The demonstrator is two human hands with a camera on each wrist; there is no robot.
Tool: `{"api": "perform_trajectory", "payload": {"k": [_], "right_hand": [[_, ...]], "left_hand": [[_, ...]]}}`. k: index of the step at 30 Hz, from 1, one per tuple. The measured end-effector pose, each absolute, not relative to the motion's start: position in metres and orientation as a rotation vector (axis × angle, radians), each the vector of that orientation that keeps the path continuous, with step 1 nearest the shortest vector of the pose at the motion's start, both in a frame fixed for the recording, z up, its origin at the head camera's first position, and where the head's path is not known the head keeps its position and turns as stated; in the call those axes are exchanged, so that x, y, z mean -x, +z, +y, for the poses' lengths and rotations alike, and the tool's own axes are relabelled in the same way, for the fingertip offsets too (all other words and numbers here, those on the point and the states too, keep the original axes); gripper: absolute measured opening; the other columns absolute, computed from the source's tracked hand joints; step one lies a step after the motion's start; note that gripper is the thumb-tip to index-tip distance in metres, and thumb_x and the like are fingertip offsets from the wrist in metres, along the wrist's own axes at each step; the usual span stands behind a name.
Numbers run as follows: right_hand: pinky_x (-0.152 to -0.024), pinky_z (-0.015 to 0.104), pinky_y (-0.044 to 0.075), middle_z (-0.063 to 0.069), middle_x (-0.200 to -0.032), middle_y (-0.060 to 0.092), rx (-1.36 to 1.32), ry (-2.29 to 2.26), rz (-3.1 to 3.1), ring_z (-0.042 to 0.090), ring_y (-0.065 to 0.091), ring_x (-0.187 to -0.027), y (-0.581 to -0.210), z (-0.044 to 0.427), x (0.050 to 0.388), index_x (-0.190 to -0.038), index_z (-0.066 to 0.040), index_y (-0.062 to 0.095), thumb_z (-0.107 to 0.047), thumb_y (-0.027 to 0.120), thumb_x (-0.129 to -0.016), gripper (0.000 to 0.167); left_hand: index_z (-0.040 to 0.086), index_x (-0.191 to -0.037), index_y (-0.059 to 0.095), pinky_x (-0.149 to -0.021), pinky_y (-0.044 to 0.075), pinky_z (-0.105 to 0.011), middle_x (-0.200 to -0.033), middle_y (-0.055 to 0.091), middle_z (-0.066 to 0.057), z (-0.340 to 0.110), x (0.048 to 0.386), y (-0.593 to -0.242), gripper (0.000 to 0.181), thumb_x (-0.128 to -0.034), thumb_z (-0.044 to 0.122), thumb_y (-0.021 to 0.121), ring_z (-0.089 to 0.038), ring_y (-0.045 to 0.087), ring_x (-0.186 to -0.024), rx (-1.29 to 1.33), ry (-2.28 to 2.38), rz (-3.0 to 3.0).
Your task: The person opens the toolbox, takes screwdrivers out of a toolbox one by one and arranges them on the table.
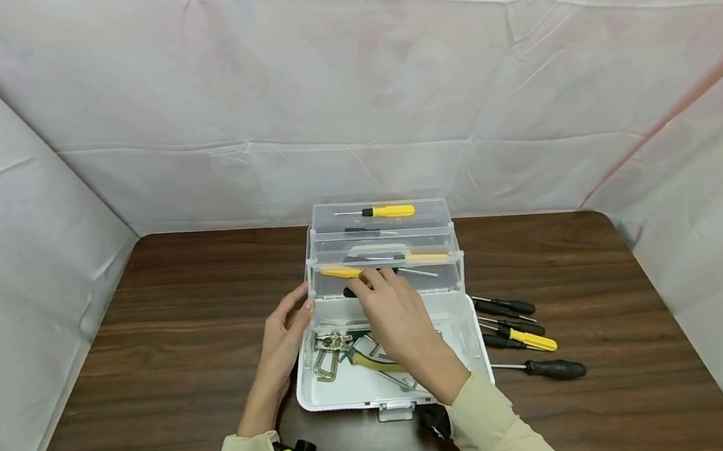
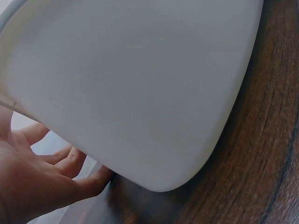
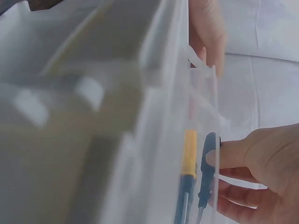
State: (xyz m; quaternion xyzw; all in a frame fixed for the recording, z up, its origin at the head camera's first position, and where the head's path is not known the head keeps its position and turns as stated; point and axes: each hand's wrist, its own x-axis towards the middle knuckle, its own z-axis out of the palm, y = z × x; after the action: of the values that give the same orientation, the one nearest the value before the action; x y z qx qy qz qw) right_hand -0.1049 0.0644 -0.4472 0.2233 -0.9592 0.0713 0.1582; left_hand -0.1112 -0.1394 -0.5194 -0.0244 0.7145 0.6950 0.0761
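A white toolbox point(image 1: 312, 403) stands with its clear tiered trays point(image 1: 452, 242) raised at the back. My right hand point(image 1: 401, 322) reaches over it into the lowest tray. There its thumb and fingers pinch the dark handle of a screwdriver point(image 3: 205, 172), beside a yellow-and-black screwdriver point(image 3: 188, 158). My left hand point(image 1: 281, 343) rests at the left side of the box, its fingertips against the tray's edge. In the left wrist view the fingers of the left hand point(image 2: 42, 177) are spread and slightly bent behind the white box wall point(image 2: 140, 93).
Several screwdrivers lie on the brown table right of the box, one with a black handle point(image 1: 558, 369), another yellow point(image 1: 531, 341). Inside the box are hex keys point(image 1: 327, 363) and a green-yellow-handled tool point(image 1: 366, 360). A yellow screwdriver point(image 1: 391, 211) lies in the top tray. Cloth walls point(image 1: 338, 86) surround the table.
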Motion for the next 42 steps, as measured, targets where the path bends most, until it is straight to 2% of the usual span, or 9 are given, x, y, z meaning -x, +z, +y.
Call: {"api": "perform_trajectory", "payload": {"k": [7,16,20,33,37,42], "right_hand": [[-0.084,0.036,0.056,0.004,-0.115,0.07,-0.615,0.219,-2.71,0.024,0.064,-0.1,-0.442,0.074,0.096,-0.122,-0.014,0.075,0.004,0.075,-0.091,0.036],[-0.088,0.042,0.058,0.006,-0.118,0.071,-0.548,0.26,-2.692,0.027,0.066,-0.107,-0.438,0.093,0.088,-0.121,-0.013,0.075,0.006,0.077,-0.089,0.038],[-0.083,0.043,0.058,0.007,-0.117,0.071,-0.509,0.271,-2.686,0.028,0.067,-0.105,-0.436,0.103,0.085,-0.12,-0.014,0.075,0.006,0.078,-0.088,0.038],[-0.08,0.045,0.057,0.011,-0.116,0.072,-0.402,0.325,-2.646,0.033,0.066,-0.103,-0.438,0.139,0.073,-0.117,-0.009,0.074,0.006,0.074,-0.091,0.03],[-0.082,0.047,0.057,0.012,-0.115,0.072,-0.353,0.36,-2.636,0.034,0.066,-0.102,-0.441,0.151,0.066,-0.118,-0.008,0.074,0.006,0.074,-0.091,0.03],[-0.084,0.05,0.057,0.014,-0.113,0.072,-0.26,0.401,-2.609,0.037,0.067,-0.102,-0.446,0.168,0.058,-0.115,-0.006,0.074,0.006,0.074,-0.091,0.027]], "left_hand": [[0.018,-0.155,0.051,-0.09,0.057,-0.032,-0.144,0.06,-0.018,-0.14,0.111,-0.52,0.05,-0.1073,0.033,0.06,-0.03,0.065,-0.113,0.072,2.066,2.175],[0.018,-0.155,0.052,-0.088,0.058,-0.032,-0.137,0.064,-0.023,-0.14,0.111,-0.519,0.05,-0.1075,0.032,0.059,-0.028,0.068,-0.109,0.059,2.07,2.186],[0.019,-0.154,0.053,-0.087,0.06,-0.035,-0.131,0.066,-0.026,-0.139,0.111,-0.52,0.049,-0.1074,0.032,0.06,-0.031,0.07,-0.108,0.056,2.083,2.17],[0.019,-0.154,0.052,-0.087,0.059,-0.034,-0.133,0.066,-0.026,-0.141,0.112,-0.52,0.049,-0.1073,0.032,0.06,-0.029,0.069,-0.108,0.069,2.073,2.182],[0.019,-0.155,0.051,-0.088,0.057,-0.03,-0.137,0.064,-0.024,-0.142,0.111,-0.52,0.05,-0.1077,0.033,0.059,-0.026,0.068,-0.11,0.067,2.053,2.198],[0.019,-0.155,0.052,-0.089,0.058,-0.032,-0.137,0.065,-0.024,-0.142,0.111,-0.521,0.05,-0.1072,0.032,0.06,-0.028,0.068,-0.111,0.064,2.072,2.179]]}}
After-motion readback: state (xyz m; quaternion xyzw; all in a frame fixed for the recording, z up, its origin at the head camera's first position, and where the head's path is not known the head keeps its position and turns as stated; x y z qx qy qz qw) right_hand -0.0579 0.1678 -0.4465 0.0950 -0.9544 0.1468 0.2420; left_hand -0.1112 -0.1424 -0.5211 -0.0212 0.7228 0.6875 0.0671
